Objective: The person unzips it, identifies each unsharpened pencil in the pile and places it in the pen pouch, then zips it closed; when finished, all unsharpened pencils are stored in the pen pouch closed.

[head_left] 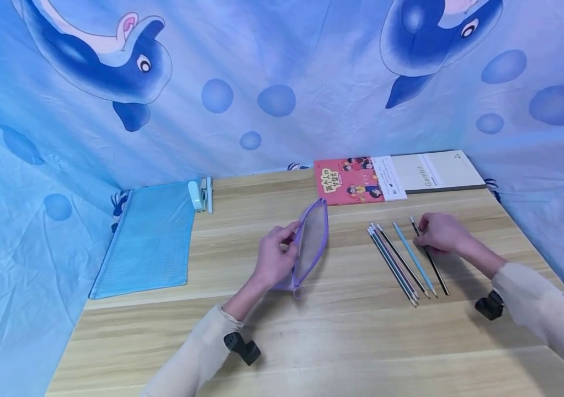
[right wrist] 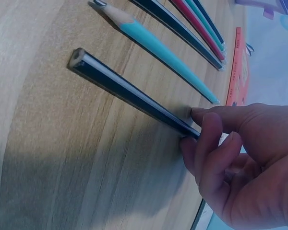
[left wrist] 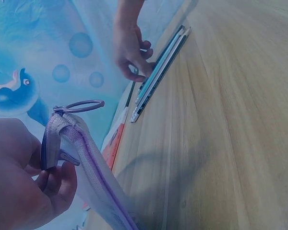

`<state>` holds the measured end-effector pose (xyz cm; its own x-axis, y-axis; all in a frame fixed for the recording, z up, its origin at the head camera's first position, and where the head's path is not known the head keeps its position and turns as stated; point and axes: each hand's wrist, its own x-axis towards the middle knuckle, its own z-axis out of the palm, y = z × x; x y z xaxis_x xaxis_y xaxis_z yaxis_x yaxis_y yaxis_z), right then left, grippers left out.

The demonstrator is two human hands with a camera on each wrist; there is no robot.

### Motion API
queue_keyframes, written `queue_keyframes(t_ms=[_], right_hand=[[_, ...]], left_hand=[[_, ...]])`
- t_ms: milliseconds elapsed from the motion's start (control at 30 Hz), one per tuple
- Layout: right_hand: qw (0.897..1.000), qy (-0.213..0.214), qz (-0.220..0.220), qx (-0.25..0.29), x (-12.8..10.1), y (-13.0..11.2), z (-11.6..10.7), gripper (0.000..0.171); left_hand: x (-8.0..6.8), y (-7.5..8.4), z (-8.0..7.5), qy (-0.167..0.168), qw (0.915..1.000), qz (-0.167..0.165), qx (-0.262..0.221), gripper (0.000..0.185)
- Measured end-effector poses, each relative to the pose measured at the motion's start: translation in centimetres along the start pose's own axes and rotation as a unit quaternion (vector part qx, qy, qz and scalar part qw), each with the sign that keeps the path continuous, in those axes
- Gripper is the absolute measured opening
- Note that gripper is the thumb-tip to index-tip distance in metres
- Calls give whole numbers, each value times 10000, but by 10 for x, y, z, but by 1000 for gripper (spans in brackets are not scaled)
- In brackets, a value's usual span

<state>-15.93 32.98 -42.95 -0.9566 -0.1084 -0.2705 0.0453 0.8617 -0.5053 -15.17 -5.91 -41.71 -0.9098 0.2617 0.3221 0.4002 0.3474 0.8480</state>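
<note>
My left hand [head_left: 274, 256] grips one side of a pale mesh zip pouch [head_left: 310, 242] with purple edging, its mouth spread apart and facing the pencils. In the left wrist view, a ring-shaped pull loop [left wrist: 84, 105] hangs at the pouch's corner. My right hand [head_left: 442, 234] pinches a black pencil [head_left: 436, 267], the rightmost of the row, near its upper end. The right wrist view shows that pencil's blunt, unsharpened end toward the camera. Just left of it lies a light blue pencil [head_left: 413, 256], sharpened. Several more pencils [head_left: 391, 262] in dark and reddish colours lie close together farther left.
At the back right lie a red illustrated book [head_left: 344, 190] and a pale Gambit box or book [head_left: 441, 173]. A blue mesh folder [head_left: 150, 237] covers the left side, with a mint stapler [head_left: 196, 196] and a slim light-blue item [head_left: 209, 196] at its corner. A printed curtain [head_left: 282, 66] hangs behind.
</note>
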Motion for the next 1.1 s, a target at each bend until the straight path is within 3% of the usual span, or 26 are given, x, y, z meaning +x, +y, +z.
queue_keyframes(t_ms=[400, 667, 800, 1100], right_hand=[[9996, 76, -56, 272, -2, -3, -2, 23], [9937, 243, 146, 1081, -5, -34, -12, 31], [9848, 141, 250, 1715, -7, -58, -13, 34], [9484, -83, 346, 3150, -4, -104, -11, 33]], left_hand=[[-1, 2, 0, -9, 10000, 17, -35, 47], [0, 3, -3, 46, 9999, -36, 82, 47], [0, 5, -5, 57, 9999, -73, 142, 47], [0, 5, -5, 58, 9996, -26, 265, 45]])
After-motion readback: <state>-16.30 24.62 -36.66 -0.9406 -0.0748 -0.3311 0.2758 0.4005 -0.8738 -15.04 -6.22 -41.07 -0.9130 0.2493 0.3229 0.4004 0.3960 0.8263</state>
